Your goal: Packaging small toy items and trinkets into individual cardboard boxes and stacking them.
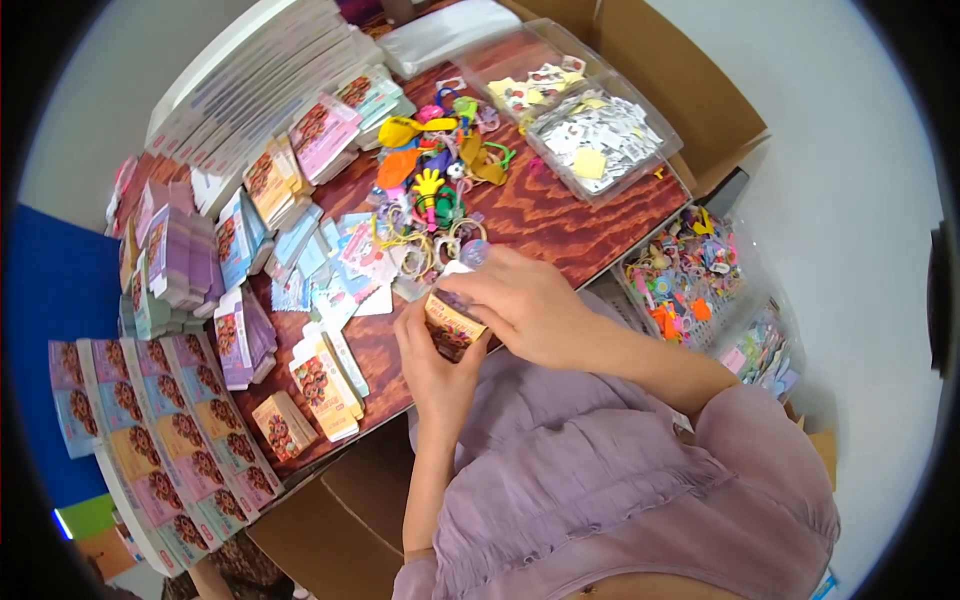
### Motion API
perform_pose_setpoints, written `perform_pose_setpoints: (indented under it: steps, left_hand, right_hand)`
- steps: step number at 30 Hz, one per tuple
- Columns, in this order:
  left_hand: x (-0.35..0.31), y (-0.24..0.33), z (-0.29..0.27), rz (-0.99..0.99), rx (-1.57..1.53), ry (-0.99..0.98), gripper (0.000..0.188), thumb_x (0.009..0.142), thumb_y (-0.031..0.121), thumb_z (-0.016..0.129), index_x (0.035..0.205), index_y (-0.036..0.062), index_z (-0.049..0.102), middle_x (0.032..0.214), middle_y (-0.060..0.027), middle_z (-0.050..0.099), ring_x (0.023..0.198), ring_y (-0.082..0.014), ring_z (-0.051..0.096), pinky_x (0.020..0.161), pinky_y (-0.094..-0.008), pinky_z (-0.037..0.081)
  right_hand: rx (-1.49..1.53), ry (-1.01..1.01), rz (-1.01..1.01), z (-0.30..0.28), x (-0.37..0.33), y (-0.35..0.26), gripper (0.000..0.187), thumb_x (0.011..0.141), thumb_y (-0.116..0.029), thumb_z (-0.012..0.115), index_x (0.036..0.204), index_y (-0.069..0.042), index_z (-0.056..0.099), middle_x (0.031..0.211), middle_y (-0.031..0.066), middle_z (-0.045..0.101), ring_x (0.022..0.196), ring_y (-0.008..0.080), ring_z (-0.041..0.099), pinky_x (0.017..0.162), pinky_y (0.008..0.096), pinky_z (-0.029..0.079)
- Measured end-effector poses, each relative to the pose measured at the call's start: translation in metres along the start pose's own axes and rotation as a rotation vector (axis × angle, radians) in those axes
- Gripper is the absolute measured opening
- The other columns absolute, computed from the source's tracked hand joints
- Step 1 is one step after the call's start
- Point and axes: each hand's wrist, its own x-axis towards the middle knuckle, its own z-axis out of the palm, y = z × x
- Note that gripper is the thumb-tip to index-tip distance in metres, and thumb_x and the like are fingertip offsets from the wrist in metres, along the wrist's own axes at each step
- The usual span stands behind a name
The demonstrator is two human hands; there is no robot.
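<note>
From my seat at the far end of the feed, the lilac dress (580, 470) of the wearer fills the nearest part of the view. Just ahead of it, I see the left hand (432, 372) wrapped around a small yellow box (453, 320), thumb on one side and fingers on the other, holding it close to the table (570, 235) edge. The right hand (530, 305) bends over the box's top with its fingers drawn in narrow; I cannot tell whether they pinch anything, as the fingertips are partly hidden.

To the left, a second box (283, 427) sits near the table's edge, with some flat yellow cartons (327, 388) just beside it and a purple stack (243, 338) behind. At the far left I make out overlapping rows of printed cards (165, 440) in pink, blue and yellow.

Beyond the hands lie blue and white packets (318, 262), and past those a loose heap of bright toys (430, 185), a yellow hand shape among them. Below the table on the right, a bin of trinkets (685, 270) stands near the wearer's right arm.

Farther back I have clear trays (668, 150) of small paper pieces, long rows of upright cartons (265, 100), and a clear plastic bundle (450, 35).
</note>
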Motion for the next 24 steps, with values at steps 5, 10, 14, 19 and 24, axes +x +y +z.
perform_pose_setpoints:
  steps: [5, 10, 14, 19, 24]
  left_hand:
    - [0.0, -0.001, 0.003, 0.06, -0.004, -0.009, 0.071, 0.068, 0.009, 0.084, 0.129, 0.0019, 0.048, 0.12, -0.0184, 0.051, 0.109, -0.0345, 0.055, 0.09, -0.0396, 0.048]
    - [-0.005, -0.008, -0.007, -0.032, 0.007, 0.0, 0.073, 0.068, 0.01, 0.085, 0.13, 0.0009, 0.048, 0.12, -0.0168, 0.051, 0.108, -0.0332, 0.055, 0.09, -0.0389, 0.048]
    - [0.002, 0.001, -0.003, -0.001, -0.012, -0.076, 0.074, 0.068, 0.011, 0.086, 0.13, 0.0009, 0.048, 0.123, -0.0178, 0.051, 0.11, -0.0333, 0.055, 0.094, -0.0404, 0.046]
    - [0.002, 0.002, 0.0, -0.003, -0.024, -0.093, 0.075, 0.068, 0.01, 0.086, 0.131, 0.0005, 0.047, 0.123, -0.0181, 0.05, 0.113, -0.0334, 0.053, 0.095, -0.0403, 0.045]
    - [0.002, -0.001, -0.003, -0.036, -0.016, -0.096, 0.075, 0.068, 0.01, 0.085, 0.132, -0.0002, 0.047, 0.124, -0.0176, 0.05, 0.114, -0.0328, 0.053, 0.096, -0.0399, 0.045]
  right_hand:
    - [-0.084, -0.074, 0.11, -0.018, 0.001, 0.001, 0.022, 0.084, -0.006, 0.067, 0.105, -0.003, 0.065, 0.086, 0.0113, 0.065, 0.084, 0.0275, 0.063, 0.073, 0.0376, 0.049]
    - [-0.221, 0.294, 0.33, -0.067, 0.012, 0.053, 0.009, 0.086, -0.004, 0.063, 0.095, -0.001, 0.065, 0.086, 0.0106, 0.066, 0.079, 0.019, 0.065, 0.07, 0.0309, 0.05]
    - [-0.734, 0.396, 0.31, -0.118, 0.007, 0.128, 0.02, 0.075, -0.014, 0.075, 0.086, -0.003, 0.062, 0.083, 0.0124, 0.061, 0.078, 0.0295, 0.061, 0.07, 0.0385, 0.049]
    - [-0.584, 0.234, 0.461, -0.123, 0.015, 0.151, 0.02, 0.07, -0.014, 0.077, 0.078, -0.003, 0.062, 0.08, 0.0096, 0.059, 0.077, 0.0248, 0.061, 0.068, 0.036, 0.048]
    - [-0.021, 0.216, 0.6, -0.147, 0.015, 0.167, 0.015, 0.079, -0.01, 0.072, 0.074, 0.001, 0.062, 0.066, 0.0011, 0.059, 0.067, 0.011, 0.055, 0.066, 0.0273, 0.046]
